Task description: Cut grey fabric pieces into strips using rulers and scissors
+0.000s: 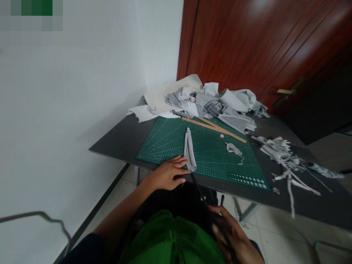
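Observation:
A narrow folded strip of light grey cloth (189, 148) lies lengthwise on the green cutting mat (162, 141). At the mat's near edge my left hand (169, 174) rests with its fingers stretched out and apart, the fingertips on the strip's lower left side. My right hand (233, 234) is low in front of my body, closed around the dark handles of a pair of scissors (198, 189). Their blades point up and away, with the tip at the strip's near end. Whether the blades touch the cloth, I cannot tell.
Two wooden rulers (231, 136) cross on the mat, near a small pink piece (222, 136) and a grey scrap (233, 148). Crumpled cloth (203, 101) is heaped at the back. Cut strips (283, 154) lie on the right of the dark table (118, 143). A wall stands left.

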